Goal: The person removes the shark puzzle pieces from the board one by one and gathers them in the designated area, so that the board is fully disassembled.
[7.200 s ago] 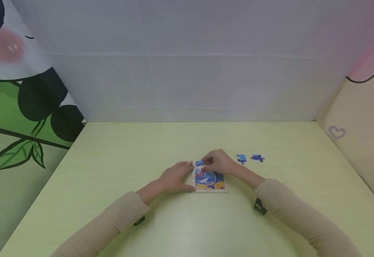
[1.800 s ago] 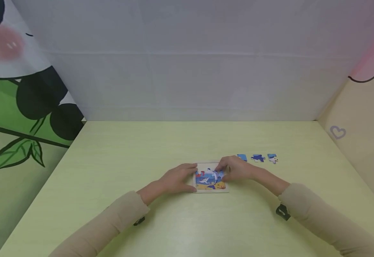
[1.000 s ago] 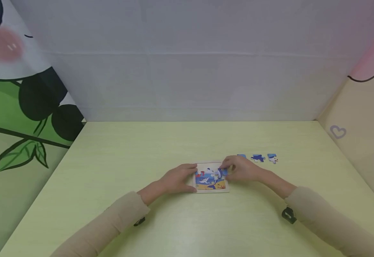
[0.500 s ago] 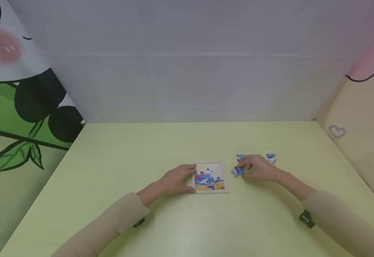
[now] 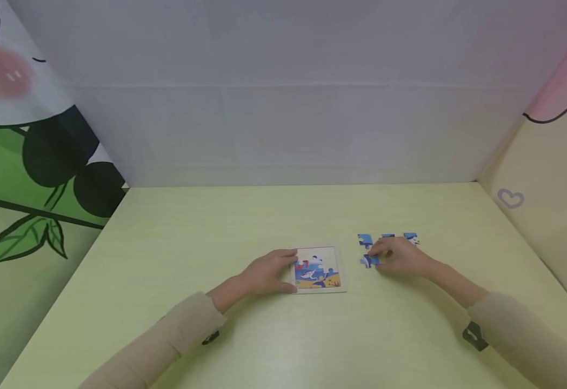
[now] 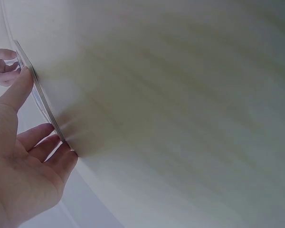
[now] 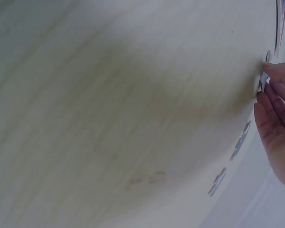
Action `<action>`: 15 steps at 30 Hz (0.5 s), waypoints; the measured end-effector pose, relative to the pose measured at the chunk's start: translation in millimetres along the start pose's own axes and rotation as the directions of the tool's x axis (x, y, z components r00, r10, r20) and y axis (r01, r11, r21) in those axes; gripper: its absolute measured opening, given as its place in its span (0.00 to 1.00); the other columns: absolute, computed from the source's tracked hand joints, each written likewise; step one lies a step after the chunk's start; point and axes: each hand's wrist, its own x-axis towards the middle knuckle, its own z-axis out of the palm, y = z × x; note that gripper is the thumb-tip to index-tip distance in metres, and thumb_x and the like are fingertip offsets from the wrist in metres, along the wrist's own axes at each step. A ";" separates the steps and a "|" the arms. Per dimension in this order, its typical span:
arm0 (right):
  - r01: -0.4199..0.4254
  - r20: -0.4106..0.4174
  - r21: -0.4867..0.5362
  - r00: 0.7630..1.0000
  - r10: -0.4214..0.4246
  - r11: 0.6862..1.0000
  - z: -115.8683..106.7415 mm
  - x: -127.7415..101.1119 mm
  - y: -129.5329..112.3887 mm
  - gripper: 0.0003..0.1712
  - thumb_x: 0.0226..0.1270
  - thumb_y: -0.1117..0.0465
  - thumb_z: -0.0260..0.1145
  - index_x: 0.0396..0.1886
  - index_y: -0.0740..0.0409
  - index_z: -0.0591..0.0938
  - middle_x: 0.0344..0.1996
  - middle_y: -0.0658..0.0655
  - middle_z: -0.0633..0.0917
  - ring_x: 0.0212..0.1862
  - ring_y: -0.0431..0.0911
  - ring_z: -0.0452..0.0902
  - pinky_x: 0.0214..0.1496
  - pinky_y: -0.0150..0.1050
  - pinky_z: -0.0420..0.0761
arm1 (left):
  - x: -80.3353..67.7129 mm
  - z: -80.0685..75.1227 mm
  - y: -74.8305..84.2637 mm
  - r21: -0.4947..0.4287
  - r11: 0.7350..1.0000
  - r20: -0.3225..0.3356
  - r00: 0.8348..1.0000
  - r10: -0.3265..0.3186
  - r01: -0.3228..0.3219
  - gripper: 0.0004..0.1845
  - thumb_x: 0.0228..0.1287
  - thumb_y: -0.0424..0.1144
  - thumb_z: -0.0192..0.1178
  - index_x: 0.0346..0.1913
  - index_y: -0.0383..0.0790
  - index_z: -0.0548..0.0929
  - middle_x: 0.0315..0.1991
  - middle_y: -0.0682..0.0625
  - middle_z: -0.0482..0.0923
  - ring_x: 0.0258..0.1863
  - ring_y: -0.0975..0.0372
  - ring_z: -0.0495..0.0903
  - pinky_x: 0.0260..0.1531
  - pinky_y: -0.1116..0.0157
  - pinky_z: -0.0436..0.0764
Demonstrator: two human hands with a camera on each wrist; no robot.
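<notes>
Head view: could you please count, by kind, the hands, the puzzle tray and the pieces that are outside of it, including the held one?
Hands: 2 (left hand, right hand)
Tray: 1
Pieces outside: 4 (row: left piece, middle piece, right piece; held piece)
Total: 7

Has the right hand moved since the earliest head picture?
Yes. In the head view, the right hand has moved rightward, off the puzzle board and closer to the purple heart on the wall, now pinching a puzzle piece.
</notes>
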 end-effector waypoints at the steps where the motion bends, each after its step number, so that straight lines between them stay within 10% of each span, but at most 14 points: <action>1: -0.001 -0.001 -0.003 1.000 0.001 1.000 0.0 -0.2 -0.2 0.14 0.48 0.68 0.69 0.39 0.60 0.84 0.39 0.54 0.83 0.40 0.47 0.76 0.42 0.41 0.79 | -0.1 0.1 -0.1 -0.001 1.000 0.001 1.000 -0.001 0.001 0.37 0.51 0.49 0.66 0.60 0.30 0.69 0.64 0.42 0.62 0.64 0.50 0.60 0.62 0.56 0.63; 15: -0.005 -0.015 -0.004 1.000 0.005 1.000 0.9 0.6 1.0 0.15 0.48 0.68 0.70 0.39 0.60 0.85 0.41 0.56 0.83 0.42 0.48 0.77 0.41 0.40 0.79 | -1.6 -0.1 0.9 -0.008 1.000 -0.002 1.000 -0.008 0.008 0.37 0.51 0.49 0.66 0.60 0.31 0.69 0.65 0.43 0.62 0.64 0.51 0.60 0.62 0.56 0.62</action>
